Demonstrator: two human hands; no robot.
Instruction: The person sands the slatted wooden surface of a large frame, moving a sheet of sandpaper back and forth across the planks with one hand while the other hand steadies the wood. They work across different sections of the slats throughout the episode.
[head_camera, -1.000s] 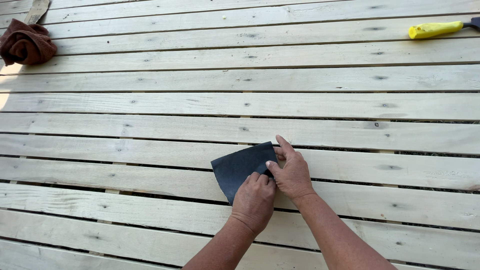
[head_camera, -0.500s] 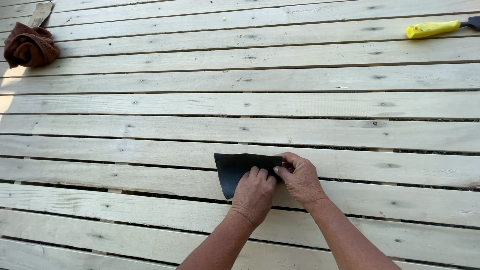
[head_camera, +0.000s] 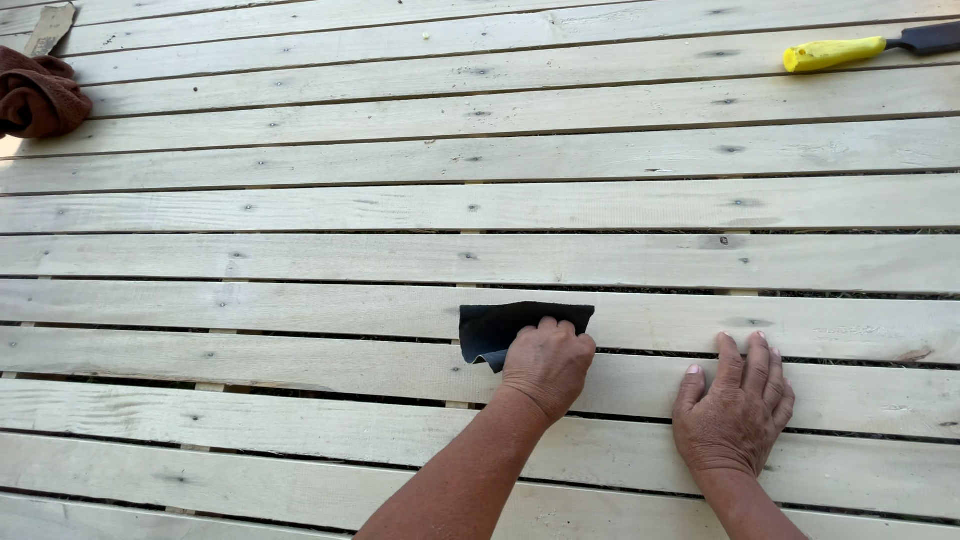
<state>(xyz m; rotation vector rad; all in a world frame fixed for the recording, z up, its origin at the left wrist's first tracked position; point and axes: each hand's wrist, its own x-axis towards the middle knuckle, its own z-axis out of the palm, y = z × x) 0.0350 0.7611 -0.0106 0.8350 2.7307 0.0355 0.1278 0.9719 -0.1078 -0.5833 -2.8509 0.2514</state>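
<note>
A dark, black sheet of sandpaper (head_camera: 500, 328) lies on the pale wooden planks (head_camera: 300, 210) near the middle of the view. My left hand (head_camera: 547, 366) presses down on its right part with the fingers curled over it. My right hand (head_camera: 735, 412) rests flat on a plank to the right, fingers spread, holding nothing and well apart from the sheet.
A brown crumpled cloth (head_camera: 36, 95) lies at the far left edge beside a small flat piece of card (head_camera: 50, 28). A tool with a yellow handle (head_camera: 835, 53) and a dark blade lies at the top right. Narrow gaps run between the planks.
My right hand has let go of the sandpaper and moved right to lie flat on the plank. My left hand stays on the sheet, which now lies flatter.
</note>
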